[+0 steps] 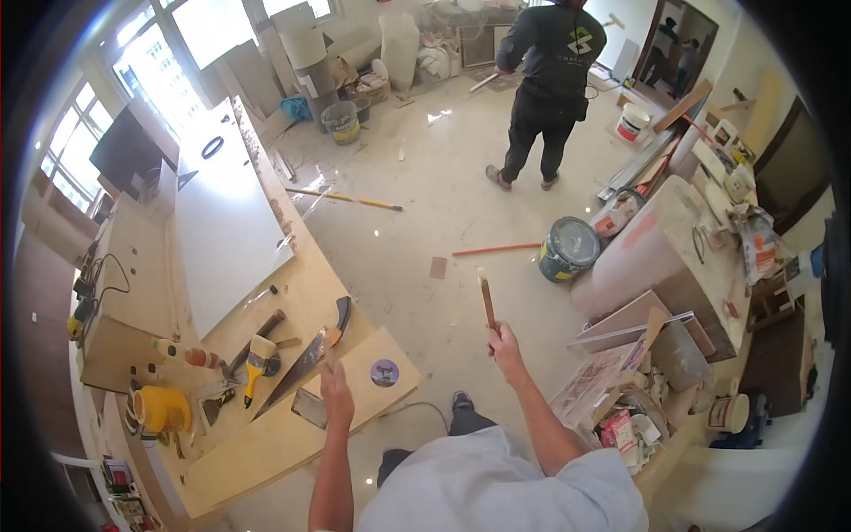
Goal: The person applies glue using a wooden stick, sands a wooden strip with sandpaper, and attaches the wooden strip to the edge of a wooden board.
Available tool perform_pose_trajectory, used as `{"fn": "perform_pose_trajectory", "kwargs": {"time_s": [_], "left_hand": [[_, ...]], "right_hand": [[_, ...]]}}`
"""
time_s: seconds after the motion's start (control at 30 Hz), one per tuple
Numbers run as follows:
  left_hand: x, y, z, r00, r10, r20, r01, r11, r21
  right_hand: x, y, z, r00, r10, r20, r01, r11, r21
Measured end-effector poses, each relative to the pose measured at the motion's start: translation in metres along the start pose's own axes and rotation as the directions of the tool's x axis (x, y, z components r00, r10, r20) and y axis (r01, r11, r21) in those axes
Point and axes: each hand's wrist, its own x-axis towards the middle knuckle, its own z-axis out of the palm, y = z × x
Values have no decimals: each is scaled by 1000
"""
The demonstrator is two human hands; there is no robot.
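Note:
My right hand [505, 350] is closed around a brown wooden stick [487, 301], held upright over the floor; its upper tip is pale. My left hand [337, 395] hangs over the workbench edge with its fingers extended, holding nothing that I can see. Close beside it on the bench lie a handsaw [297, 372] with a black and orange handle and a grey rectangular piece [309, 407]. Left of the saw are a yellow-handled brush [257, 365] and a hammer [253, 341]. A round purple disc [384, 372] lies to the right of my left hand.
The wooden workbench [328, 293] carries a large white panel [226, 222] and a yellow bucket [162, 409]. A person in dark clothes [550, 80] stands ahead. A lidded bucket [569, 248], an orange rod [496, 249] and a yellow pole [346, 199] are on the floor.

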Motion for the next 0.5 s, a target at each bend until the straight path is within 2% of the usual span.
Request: {"fn": "perform_pose_trajectory", "kwargs": {"time_s": [0.03, 0.07, 0.1, 0.13, 0.17, 0.2, 0.23, 0.3, 0.37, 0.43, 0.5], "left_hand": [[-9, -10, -2, 989, 110, -95, -110, 994, 1], [-21, -43, -2, 958, 156, -239, -147, 988, 56], [-68, -46, -16, 955, 53, -292, -42, 998, 42], [-116, -46, -30, 939, -52, -340, 61, 998, 16], [-137, -16, -47, 911, -210, -355, 195, 978, -79], [-159, -4, -55, 841, -381, -385, 329, 924, -195], [-182, -18, -56, 836, -342, -428, 305, 940, -154], [-222, -70, -60, 766, -269, -584, 290, 955, -60], [-264, -122, -64, 672, -272, -688, 407, 913, 36], [-310, -159, -73, 484, -453, -748, 678, 735, -6], [-371, -194, -67, 97, -587, -804, 797, 530, -291]], "right_hand": [[11, -9, 8, 999, -54, 3, 54, 999, 11], [23, -22, 16, 994, -111, 4, 111, 994, 23], [-52, -36, -5, 999, -28, -18, 28, 1000, -12], [-48, -55, 9, 999, -53, -12, 53, 999, 14], [-48, -68, 20, 998, -66, 12, 66, 997, 32], [-41, -80, 21, 998, -56, 28, 54, 997, 58], [-30, -94, 23, 995, -36, 92, 30, 997, 64], [-28, -112, 41, 988, -11, 152, -5, 994, 110], [-13, -110, 59, 965, -65, 254, 29, 989, 144], [-16, -119, 85, 928, -108, 356, 36, 978, 204], [-9, -116, 118, 865, -113, 489, -4, 972, 233]]}}
